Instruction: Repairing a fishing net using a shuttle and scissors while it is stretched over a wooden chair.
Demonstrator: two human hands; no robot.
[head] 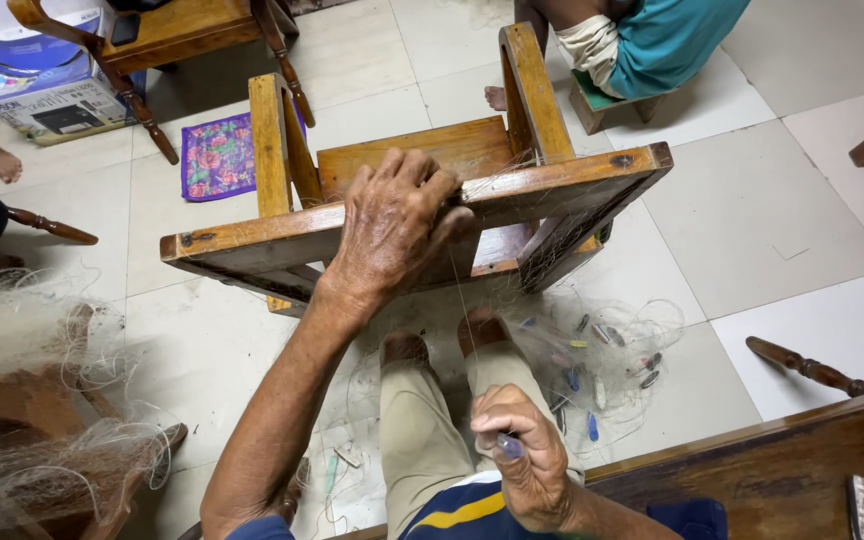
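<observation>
Pale floor tiles (802, 210) lie under an overturned brown wooden stool (422, 215), whose top rail the left hand (392, 235) clasps where thin net threads gather, while the right hand (524, 455), closed on a small blue netting needle (508, 445), sits above scattered clear fishing net (602, 360).

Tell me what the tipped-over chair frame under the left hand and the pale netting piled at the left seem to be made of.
The tipped-over chair frame looks like solid wood with a worn honey-coloured varnish: grain shows, and the edges are scuffed dark. The pale netting appears to be fine translucent synthetic line, probably nylon monofilament, judging by its glassy, wispy strands. The left hand grips the frame's rail.
</observation>
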